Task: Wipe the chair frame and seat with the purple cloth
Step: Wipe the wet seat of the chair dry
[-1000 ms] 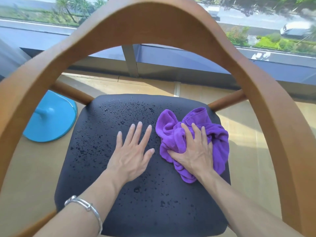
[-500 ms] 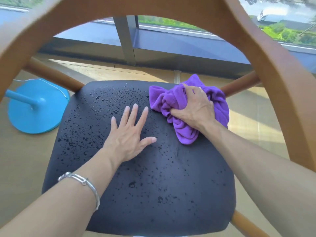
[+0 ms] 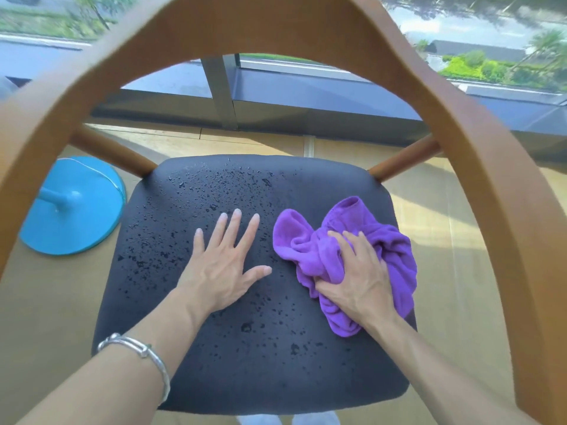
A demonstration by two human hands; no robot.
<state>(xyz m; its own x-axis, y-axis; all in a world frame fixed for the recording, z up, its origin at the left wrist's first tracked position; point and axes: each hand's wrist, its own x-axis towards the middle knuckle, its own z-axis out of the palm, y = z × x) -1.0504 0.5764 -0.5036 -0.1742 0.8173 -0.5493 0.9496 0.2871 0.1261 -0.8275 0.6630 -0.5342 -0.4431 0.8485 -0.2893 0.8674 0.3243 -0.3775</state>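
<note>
Cloth (image 3: 392, 240) slid back from the far edge of the seat (image 3: 245, 363); right grip (image 3: 359, 280) clutches it to mop droplets (image 3: 214, 185), left grip (image 3: 221, 265) lies flat, fingers spread, bracing.

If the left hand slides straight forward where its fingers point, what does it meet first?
The left hand would meet only water drops on the seat; the way looks free to its far edge. The cloth lies right of that line.
</note>
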